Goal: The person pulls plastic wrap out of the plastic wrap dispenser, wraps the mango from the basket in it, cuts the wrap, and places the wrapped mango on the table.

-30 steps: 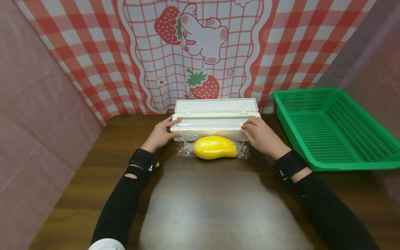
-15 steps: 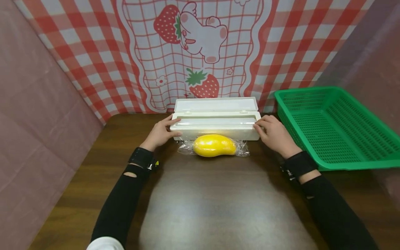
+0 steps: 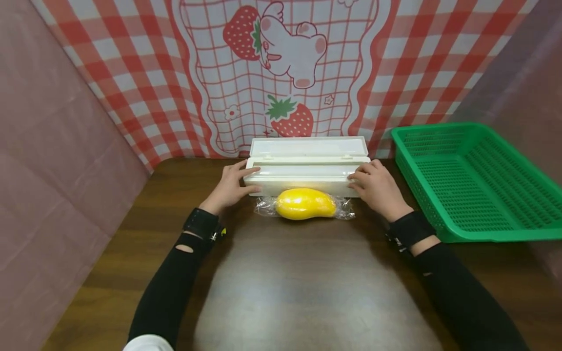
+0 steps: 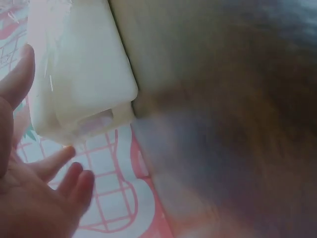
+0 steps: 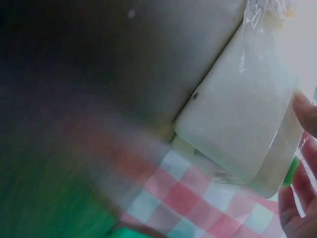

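A long white cling film dispenser point(image 3: 303, 182) sits at the table's far edge, its lid point(image 3: 309, 146) tipped back. Against its front lies a yellow mango-shaped fruit point(image 3: 305, 204), covered by clear film point(image 3: 265, 207) crumpled at both ends. My left hand point(image 3: 229, 186) holds the dispenser's left end, thumb low at the front and index finger over the top. Near the right end, my right hand point(image 3: 378, 189) pinches at the front rim with bent fingers; whatever sits between those fingertips is hidden. The left wrist view shows the box end point(image 4: 94, 64) close beside my thumb.
A green slotted basket point(image 3: 465, 235) stands to the right, beside my right forearm. Behind the dispenser hangs a red-and-white checked cloth point(image 3: 404, 73) with strawberry prints. The brown wooden table point(image 3: 290, 278) extends toward me.
My right hand first shifted right to the dispenser's right end, then came back left a little along the front rim. My left hand stays on the left end.
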